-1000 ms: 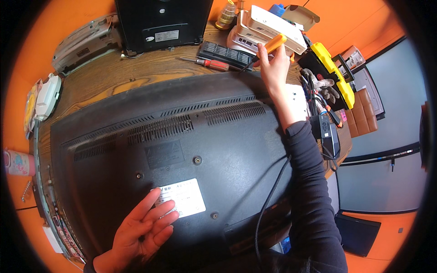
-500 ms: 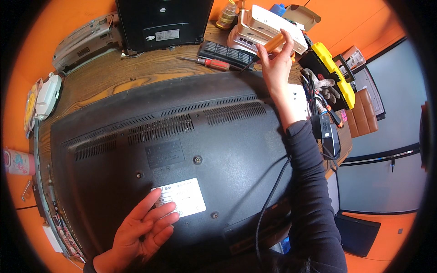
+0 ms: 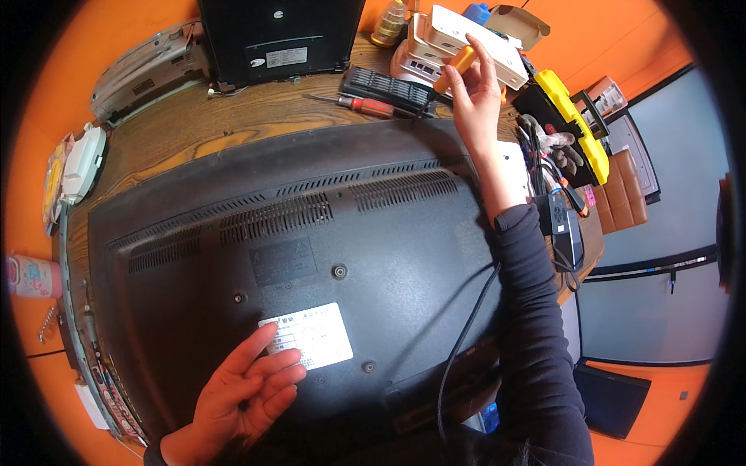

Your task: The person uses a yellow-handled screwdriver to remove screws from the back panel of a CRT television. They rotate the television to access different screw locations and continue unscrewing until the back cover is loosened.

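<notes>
Since a moment ago, the right hand (image 3: 476, 105) has swung the yellow screwdriver (image 3: 463, 60) steeper; its thumb and fingers are closed on the handle. The dark shaft slants down to the far edge of the television (image 3: 404, 256), though whether its tip touches is unclear. Over the television's white label (image 3: 322, 338), the left hand (image 3: 221, 404) is empty, fingers apart. Just beyond the television's far edge lies a red screwdriver (image 3: 369, 106).

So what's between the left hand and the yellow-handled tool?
In the head view: the black panel, with its white label partly behind the left hand, then vent slots toward the yellow-handled tool.
</notes>
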The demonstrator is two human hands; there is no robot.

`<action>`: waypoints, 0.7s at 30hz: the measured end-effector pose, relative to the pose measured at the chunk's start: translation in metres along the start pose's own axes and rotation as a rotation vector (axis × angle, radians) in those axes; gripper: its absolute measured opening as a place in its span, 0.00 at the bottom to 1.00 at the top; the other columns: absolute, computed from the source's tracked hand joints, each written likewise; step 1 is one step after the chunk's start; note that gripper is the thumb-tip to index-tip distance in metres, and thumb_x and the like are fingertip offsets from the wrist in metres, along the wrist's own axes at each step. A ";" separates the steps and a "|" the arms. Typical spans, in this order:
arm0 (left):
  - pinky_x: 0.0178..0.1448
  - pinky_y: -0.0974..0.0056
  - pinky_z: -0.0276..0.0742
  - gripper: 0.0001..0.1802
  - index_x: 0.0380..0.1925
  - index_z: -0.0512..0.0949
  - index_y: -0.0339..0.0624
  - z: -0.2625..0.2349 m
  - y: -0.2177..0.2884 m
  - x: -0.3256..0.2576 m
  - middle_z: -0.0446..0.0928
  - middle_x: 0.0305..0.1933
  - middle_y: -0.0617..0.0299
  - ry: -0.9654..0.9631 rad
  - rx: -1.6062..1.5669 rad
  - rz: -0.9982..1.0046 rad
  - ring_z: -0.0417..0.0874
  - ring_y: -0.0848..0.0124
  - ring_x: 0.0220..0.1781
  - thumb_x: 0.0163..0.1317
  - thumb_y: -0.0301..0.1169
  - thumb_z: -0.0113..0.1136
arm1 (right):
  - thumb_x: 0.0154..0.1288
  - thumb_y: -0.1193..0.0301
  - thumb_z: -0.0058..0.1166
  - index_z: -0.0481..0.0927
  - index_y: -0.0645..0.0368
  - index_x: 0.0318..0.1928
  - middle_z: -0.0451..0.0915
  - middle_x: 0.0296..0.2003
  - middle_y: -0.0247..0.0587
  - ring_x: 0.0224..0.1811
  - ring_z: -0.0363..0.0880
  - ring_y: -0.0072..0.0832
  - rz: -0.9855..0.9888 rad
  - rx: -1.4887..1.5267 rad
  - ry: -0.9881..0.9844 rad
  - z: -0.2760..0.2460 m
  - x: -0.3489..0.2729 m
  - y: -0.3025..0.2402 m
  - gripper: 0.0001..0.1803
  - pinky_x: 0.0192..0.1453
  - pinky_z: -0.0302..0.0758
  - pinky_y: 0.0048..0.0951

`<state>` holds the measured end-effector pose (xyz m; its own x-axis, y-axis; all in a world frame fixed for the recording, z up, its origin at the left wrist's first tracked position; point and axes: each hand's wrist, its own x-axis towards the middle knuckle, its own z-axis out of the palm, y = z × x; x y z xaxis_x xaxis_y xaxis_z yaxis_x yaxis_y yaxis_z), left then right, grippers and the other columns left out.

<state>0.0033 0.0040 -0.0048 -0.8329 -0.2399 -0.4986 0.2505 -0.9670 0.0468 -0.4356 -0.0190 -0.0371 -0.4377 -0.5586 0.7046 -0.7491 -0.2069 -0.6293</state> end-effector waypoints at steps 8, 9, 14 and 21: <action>0.59 0.59 0.72 0.26 0.64 0.52 0.44 0.000 0.000 0.000 0.65 0.58 0.44 0.004 -0.001 -0.008 0.70 0.57 0.59 0.65 0.20 0.34 | 0.54 0.72 0.59 0.67 0.55 0.53 0.78 0.33 0.41 0.34 0.78 0.26 -0.014 -0.152 0.229 0.000 0.002 0.007 0.25 0.36 0.75 0.25; 0.59 0.59 0.72 0.26 0.64 0.52 0.44 0.000 0.000 0.000 0.65 0.58 0.44 0.004 -0.011 -0.010 0.70 0.57 0.59 0.65 0.20 0.34 | 0.54 0.72 0.59 0.68 0.56 0.52 0.78 0.33 0.40 0.34 0.78 0.25 -0.077 -0.027 0.204 0.002 0.002 0.008 0.24 0.36 0.75 0.25; 0.60 0.59 0.71 0.26 0.64 0.52 0.43 0.000 0.000 0.000 0.65 0.58 0.44 -0.001 -0.020 -0.011 0.70 0.57 0.59 0.65 0.20 0.34 | 0.57 0.75 0.56 0.66 0.57 0.52 0.79 0.33 0.40 0.33 0.78 0.23 -0.092 0.196 0.158 0.005 0.000 0.008 0.22 0.38 0.74 0.25; 0.60 0.58 0.71 0.25 0.63 0.52 0.43 -0.001 0.000 0.000 0.65 0.58 0.44 -0.014 -0.014 -0.012 0.70 0.57 0.59 0.65 0.20 0.33 | 0.54 0.73 0.59 0.67 0.57 0.51 0.79 0.34 0.42 0.35 0.78 0.24 -0.096 0.119 0.192 0.002 0.001 0.007 0.23 0.39 0.74 0.24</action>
<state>0.0037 0.0039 -0.0056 -0.8428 -0.2294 -0.4869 0.2472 -0.9685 0.0284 -0.4397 -0.0224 -0.0415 -0.4623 -0.3711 0.8053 -0.7330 -0.3511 -0.5826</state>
